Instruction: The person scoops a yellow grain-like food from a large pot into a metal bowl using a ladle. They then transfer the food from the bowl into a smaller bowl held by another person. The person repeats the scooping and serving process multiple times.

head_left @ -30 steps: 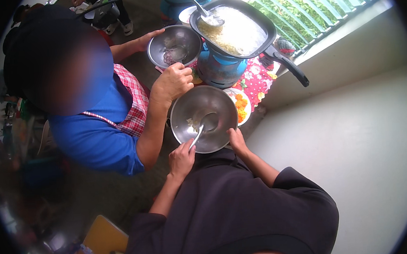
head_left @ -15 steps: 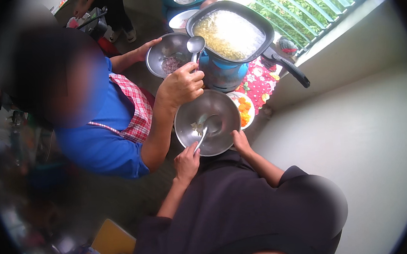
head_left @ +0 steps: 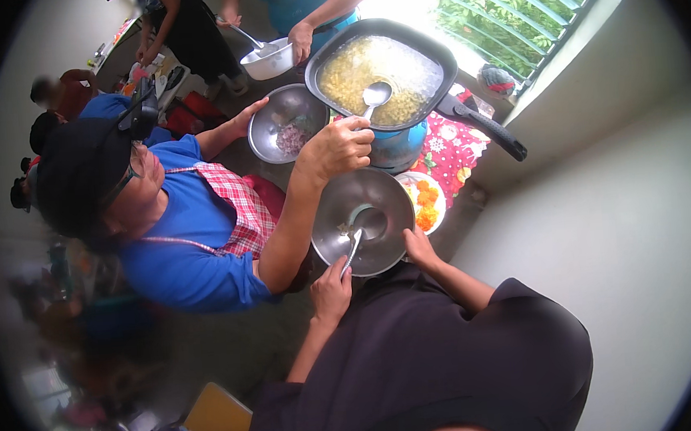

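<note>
In the lower middle, my left hand (head_left: pixel 331 296) is closed around the handle of a metal ladle (head_left: pixel 354 251). The ladle's round head lies inside a wide steel bowl (head_left: pixel 329 209), near a few pale bits of food on the bottom. My right hand (head_left: pixel 420 249) grips the bowl's right rim. Just beyond it stands a deep square pan (head_left: pixel 457 63) of cloudy liquid with small yellow pieces. A co-worker's hand (head_left: pixel 333 148) holds a metal spoon (head_left: pixel 377 95) over the pan. That person's other hand (head_left: pixel 250 116) holds a smaller steel bowl (head_left: pixel 266 133) with chopped purplish-white food.
The pan's black handle (head_left: pixel 500 136) juts right toward the wall. Beside my bowl sits a plate (head_left: pixel 439 218) of orange pieces, by a red patterned cloth (head_left: pixel 445 148). At the back, another person holds a white bowl (head_left: pixel 259 65). A barred window (head_left: pixel 524 19) is at right.
The co-worker's spoon has moved from above the smaller bowl to over the pan. My bowl appears slightly lower and to the right; both my hands keep their hold. The white bowl shows more fully.
</note>
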`<act>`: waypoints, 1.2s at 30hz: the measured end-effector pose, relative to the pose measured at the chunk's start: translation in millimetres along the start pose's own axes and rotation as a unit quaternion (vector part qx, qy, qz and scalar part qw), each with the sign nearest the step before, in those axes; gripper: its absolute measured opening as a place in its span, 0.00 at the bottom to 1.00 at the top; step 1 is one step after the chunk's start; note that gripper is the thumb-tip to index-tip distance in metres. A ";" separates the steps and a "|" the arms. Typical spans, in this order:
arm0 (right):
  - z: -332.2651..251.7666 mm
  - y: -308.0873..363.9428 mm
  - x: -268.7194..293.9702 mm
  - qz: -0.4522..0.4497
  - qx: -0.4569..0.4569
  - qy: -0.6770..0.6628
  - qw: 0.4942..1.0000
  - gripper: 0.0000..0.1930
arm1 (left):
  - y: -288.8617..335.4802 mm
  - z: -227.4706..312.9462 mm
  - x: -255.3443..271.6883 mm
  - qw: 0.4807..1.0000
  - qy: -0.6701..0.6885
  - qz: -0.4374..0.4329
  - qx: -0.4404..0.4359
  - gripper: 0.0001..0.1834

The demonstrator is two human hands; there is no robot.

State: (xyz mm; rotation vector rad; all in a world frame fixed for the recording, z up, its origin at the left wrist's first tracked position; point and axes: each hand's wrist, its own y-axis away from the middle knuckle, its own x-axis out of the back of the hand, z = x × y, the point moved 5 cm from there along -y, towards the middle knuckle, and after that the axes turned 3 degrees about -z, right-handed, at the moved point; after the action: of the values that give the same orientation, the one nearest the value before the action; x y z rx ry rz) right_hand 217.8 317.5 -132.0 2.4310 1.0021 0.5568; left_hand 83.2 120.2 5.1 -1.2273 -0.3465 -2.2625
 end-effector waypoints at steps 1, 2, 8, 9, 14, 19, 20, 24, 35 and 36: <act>0.8 -2.2 0.9 -0.002 0.013 -0.004 1.000 0.26 | -0.3 1.9 -1.4 1.000 0.000 -0.002 0.005 0.16; 1.6 -4.5 2.0 -0.005 0.027 -0.008 1.000 0.26 | -0.1 3.3 -2.8 1.000 0.000 -0.004 0.010 0.16; 4.9 -17.8 3.6 -0.054 0.060 -0.002 0.997 0.25 | 5.0 8.7 -16.1 0.999 -0.001 0.025 0.025 0.15; 7.4 -19.1 5.1 -0.052 0.061 0.005 0.997 0.25 | 5.7 9.4 -18.3 0.999 0.000 0.025 0.030 0.15; 0.7 -19.9 8.8 -0.083 0.069 0.008 0.994 0.26 | 11.7 12.7 -27.5 0.997 0.006 0.048 0.055 0.15; 6.2 -22.6 11.4 -0.093 0.071 0.018 0.993 0.26 | 11.7 16.3 -32.9 0.996 0.011 0.056 0.062 0.15; 8.5 -23.5 10.7 -0.093 0.071 0.019 0.993 0.26 | 9.6 19.3 -33.3 0.997 0.012 0.056 0.058 0.15; 12.1 -26.6 11.1 -0.023 0.120 0.017 0.992 0.20 | 5.3 25.6 -33.8 0.998 0.003 0.044 0.043 0.15; 8.8 -19.2 9.9 -0.061 0.081 -0.001 0.995 0.21 | 10.6 22.3 -38.1 0.997 0.007 0.062 0.047 0.15; 12.5 -22.6 8.8 -0.055 0.090 0.007 0.994 0.21 | 10.1 22.8 -38.2 0.997 0.005 0.061 0.048 0.15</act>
State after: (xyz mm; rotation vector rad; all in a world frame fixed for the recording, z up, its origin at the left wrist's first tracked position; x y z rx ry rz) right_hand 217.6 335.1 -152.8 2.5090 1.2319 0.4635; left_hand 121.6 135.1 -14.5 -1.1549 -0.3626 -2.1234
